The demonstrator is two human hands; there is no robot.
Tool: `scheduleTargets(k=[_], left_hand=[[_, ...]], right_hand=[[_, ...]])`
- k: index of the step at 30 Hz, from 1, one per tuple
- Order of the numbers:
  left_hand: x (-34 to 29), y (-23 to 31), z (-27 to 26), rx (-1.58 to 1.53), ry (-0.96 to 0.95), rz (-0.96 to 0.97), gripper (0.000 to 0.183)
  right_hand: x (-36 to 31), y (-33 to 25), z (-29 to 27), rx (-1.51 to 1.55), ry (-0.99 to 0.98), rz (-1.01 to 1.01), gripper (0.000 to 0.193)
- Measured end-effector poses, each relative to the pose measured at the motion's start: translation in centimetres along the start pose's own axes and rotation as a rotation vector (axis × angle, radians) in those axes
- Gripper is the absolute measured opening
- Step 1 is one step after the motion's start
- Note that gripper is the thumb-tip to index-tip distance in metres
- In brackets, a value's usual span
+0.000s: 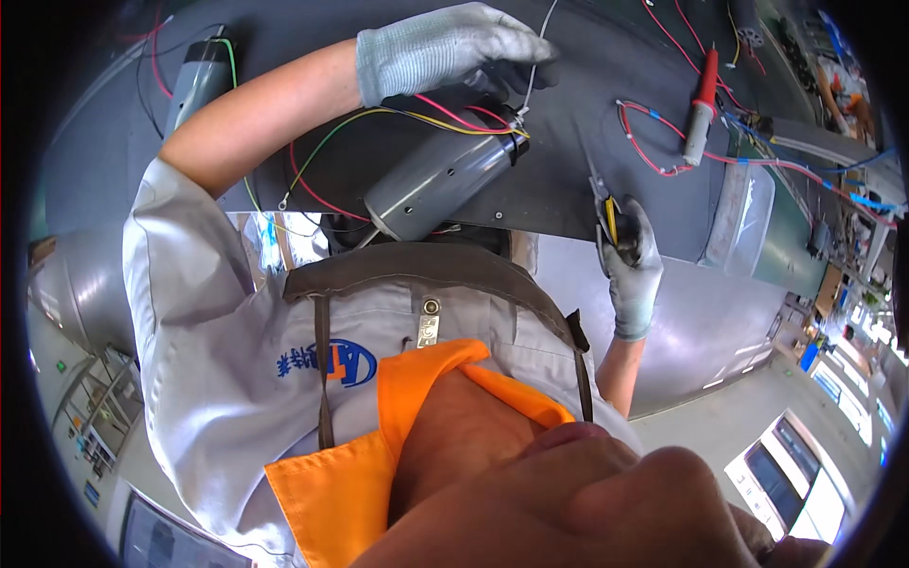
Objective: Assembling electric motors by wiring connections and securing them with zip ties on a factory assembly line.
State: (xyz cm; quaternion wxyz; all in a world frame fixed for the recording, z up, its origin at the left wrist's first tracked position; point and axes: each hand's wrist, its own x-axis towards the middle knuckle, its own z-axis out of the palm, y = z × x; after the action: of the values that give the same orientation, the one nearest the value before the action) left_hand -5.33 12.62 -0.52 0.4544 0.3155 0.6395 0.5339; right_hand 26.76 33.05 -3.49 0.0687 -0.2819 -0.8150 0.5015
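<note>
Grey-gloved left hand (450,52), fingers half curled at a thin white plastic tie (546,28), grip unclear, grey-gloved right hand (634,263) closed around yellow-handled metal pliers (611,220), tie rising from the wired end of a grey cylindrical motor (437,182), dark worktop (559,185) beneath.

This is a workshop, prob. in a factory. There's a big dark work table (559,194) w/ grey tube-shaped parts (440,180) on it, & thin wires (379,110) in red, yellow & green come out of them. A red & white stick-shaped tool (702,109) lies on the R side, w/ more wires close by. The person wears a grey work shirt (199,312) w/ an orange collar (341,483), plus work gloves (417,55). In the bkgd, L side, there's a rack (99,407) w/ stuff on it. Big windows (843,393) are far R.
</note>
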Motion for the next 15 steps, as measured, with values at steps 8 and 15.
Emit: scheduleTargets(k=[8,15], left_hand=[[0.6,-3.4,-0.9,-0.269,-0.028,0.318,0.033],[0.4,-2.7,-1.2,-0.478,-0.103,0.008,0.034]], right_hand=[[6.0,-6.8,2.3,-0.241,-0.498,-0.251,0.052],[6.0,-9.9,2.9,-0.486,-0.497,-0.349,0.055]])
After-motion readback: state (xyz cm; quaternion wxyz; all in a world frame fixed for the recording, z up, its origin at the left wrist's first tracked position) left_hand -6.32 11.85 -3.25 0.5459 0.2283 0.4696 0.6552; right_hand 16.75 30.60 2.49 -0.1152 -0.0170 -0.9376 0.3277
